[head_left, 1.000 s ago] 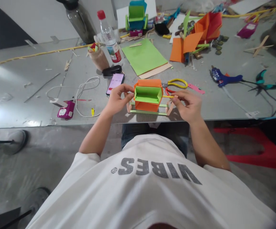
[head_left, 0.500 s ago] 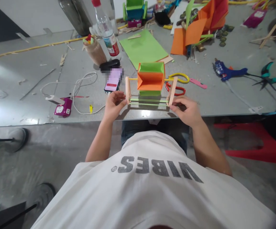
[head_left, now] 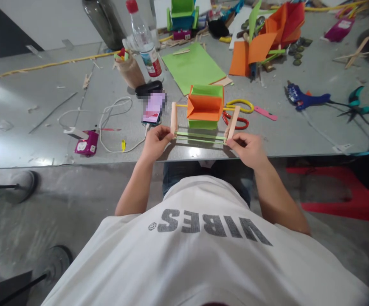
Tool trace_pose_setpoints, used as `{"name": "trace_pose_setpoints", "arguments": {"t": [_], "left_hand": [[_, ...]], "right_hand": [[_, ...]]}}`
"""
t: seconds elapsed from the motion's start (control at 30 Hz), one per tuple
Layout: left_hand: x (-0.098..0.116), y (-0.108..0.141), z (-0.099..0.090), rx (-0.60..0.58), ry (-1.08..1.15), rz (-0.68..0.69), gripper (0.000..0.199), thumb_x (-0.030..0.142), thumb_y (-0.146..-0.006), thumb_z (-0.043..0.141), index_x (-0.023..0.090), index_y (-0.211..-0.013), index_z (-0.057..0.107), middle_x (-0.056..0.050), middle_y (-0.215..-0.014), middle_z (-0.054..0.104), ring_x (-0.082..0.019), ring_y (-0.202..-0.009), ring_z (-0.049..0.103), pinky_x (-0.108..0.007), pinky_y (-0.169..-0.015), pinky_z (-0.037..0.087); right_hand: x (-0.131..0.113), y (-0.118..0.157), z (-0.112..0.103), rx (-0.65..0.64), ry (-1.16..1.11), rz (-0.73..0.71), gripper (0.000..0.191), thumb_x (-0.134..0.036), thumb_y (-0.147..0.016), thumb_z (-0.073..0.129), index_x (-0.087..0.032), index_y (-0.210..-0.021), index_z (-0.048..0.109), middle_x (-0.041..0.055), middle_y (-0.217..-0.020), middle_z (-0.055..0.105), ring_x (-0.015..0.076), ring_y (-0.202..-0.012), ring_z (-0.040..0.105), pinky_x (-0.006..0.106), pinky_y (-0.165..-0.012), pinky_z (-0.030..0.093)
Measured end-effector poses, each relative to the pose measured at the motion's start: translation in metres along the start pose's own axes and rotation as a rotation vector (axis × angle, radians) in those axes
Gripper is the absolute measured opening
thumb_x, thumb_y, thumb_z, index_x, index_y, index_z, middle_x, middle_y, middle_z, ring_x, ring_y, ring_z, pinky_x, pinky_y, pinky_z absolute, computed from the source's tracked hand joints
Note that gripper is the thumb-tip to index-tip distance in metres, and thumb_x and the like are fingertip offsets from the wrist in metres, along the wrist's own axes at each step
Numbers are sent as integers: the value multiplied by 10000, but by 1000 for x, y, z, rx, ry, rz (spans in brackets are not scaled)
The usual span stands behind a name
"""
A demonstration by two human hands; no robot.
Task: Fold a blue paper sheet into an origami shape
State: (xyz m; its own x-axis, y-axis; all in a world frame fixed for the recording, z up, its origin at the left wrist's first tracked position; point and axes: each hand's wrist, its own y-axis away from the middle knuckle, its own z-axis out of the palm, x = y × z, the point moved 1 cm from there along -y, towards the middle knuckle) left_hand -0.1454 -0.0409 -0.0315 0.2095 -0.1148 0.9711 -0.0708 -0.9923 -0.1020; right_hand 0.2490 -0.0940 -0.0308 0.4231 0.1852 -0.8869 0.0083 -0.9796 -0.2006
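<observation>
Near the table's front edge stands a paper water wheel model (head_left: 205, 110) with orange and green blades. Its yellow axle runs between two wooden stick supports, joined low down by thin green strips (head_left: 200, 137). My left hand (head_left: 156, 142) pinches the foot of the left wooden support (head_left: 173, 119). At the other end, my right hand (head_left: 249, 148) is closed on the foot of the right wooden support (head_left: 234, 123). Behind the right support lie scissors with yellow handles (head_left: 240, 105) and a pair with red handles (head_left: 240, 122), partly hidden.
A phone (head_left: 154, 108) with a white cable lies left of the model. Behind are a green paper sheet (head_left: 193, 68), a plastic bottle (head_left: 147, 51) and a cup of sticks (head_left: 130, 71). A blue glue gun (head_left: 307, 97) and pliers (head_left: 359, 104) lie at right.
The model and both hands sit very slightly further right in view, though the whole table has shifted a little too. Both hands keep their hold on the supports.
</observation>
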Motion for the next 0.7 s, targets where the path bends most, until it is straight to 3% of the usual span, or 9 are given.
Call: {"name": "trace_pose_setpoints", "arguments": {"t": [0.13,0.23,0.37,0.7], "left_hand": [[1,17,-11,-93,-259,133,92,296,-931,900,269,-1012,866,-83,-1135,918,-291,-1110,833,-490,-1095,675],[3,23,-16,-188,-392,220,76,272,-989,850,284,-1029,913,-118,-1271,945,-365,-1311,832,-601,-1273,626],[4,24,-16,-170,-452,236,134,326,-1042,830,276,-1027,953,-126,-1280,958,-385,-1299,843,-635,-1257,622],[-3,20,-13,-145,-426,204,137,326,-1002,852,269,-1022,975,-121,-1306,961,-376,-1322,843,-632,-1272,608]], "right_hand": [[1,13,-8,-128,118,-213,239,-527,-1088,897,-337,-943,901,99,-1179,940,378,-1105,871,583,-994,685],[4,16,-11,-168,188,-291,164,-428,-1098,849,-350,-974,922,97,-1130,907,373,-1072,854,582,-949,678],[10,14,-9,-133,190,-320,135,-390,-1100,860,-355,-992,935,84,-1183,930,385,-1158,877,613,-1028,703],[22,14,-9,-110,165,-329,106,-396,-1117,897,-404,-1083,998,78,-1255,925,406,-1269,862,676,-1142,702]]}}
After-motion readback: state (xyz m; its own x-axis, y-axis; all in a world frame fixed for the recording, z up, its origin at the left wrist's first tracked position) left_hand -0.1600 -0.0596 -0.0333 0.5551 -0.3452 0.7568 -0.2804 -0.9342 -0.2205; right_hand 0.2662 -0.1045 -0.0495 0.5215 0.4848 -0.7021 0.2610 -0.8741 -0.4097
